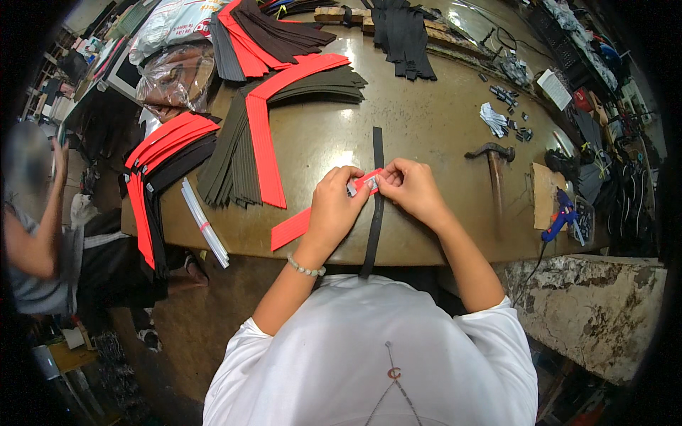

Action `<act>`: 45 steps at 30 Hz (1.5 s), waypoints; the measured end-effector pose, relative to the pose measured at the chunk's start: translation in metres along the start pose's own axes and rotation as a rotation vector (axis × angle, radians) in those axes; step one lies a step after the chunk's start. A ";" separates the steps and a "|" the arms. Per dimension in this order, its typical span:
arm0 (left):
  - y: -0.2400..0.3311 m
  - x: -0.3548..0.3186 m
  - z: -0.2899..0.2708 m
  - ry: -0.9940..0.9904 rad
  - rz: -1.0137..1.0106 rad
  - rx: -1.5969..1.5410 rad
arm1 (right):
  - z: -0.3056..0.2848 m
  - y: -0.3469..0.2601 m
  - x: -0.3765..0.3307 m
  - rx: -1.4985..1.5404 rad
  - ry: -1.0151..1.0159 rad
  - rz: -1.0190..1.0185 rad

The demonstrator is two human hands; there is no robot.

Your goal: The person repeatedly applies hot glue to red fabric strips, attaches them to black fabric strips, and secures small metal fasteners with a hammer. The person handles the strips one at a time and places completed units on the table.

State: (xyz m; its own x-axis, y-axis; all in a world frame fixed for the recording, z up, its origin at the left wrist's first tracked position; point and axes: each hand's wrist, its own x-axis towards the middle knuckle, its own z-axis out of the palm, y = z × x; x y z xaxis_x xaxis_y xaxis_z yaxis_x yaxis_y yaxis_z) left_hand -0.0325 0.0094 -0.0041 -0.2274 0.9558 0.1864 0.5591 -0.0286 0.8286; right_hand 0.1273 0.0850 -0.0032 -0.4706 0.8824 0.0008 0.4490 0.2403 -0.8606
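Note:
My left hand point(337, 201) pinches the end of a red strap point(291, 228), whose tail slants down to the left under my wrist. My right hand point(414, 189) has thumb and forefinger closed on that same end, close beside the left thumb. Between the fingertips sits a small pale, shiny piece point(372, 183) on the red strap; its kind is too small to tell. Beneath both hands a long black strap point(375, 231) runs from the table's near edge toward the far side. My fingers partly cover where the two straps cross.
Fanned piles of red and olive straps point(234, 145) lie left, beside a bundle of white sticks point(204, 221). Black straps point(402, 39) lie far back. On the right are a hammer point(495, 167), small dark pieces point(504, 96) and a blue glue gun point(561, 214). Another person point(35, 234) sits left.

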 end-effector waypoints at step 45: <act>0.017 -0.021 0.006 -0.049 0.128 0.376 | -0.030 -0.007 0.071 -0.208 -0.141 0.151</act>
State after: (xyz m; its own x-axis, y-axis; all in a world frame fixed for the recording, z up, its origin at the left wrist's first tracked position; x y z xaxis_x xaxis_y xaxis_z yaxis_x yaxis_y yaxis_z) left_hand -0.0134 -0.0092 0.0024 -0.1034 0.9646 0.2424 0.8352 -0.0482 0.5479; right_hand 0.1135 0.1580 0.0176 -0.4814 0.8528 -0.2026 0.6612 0.2016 -0.7226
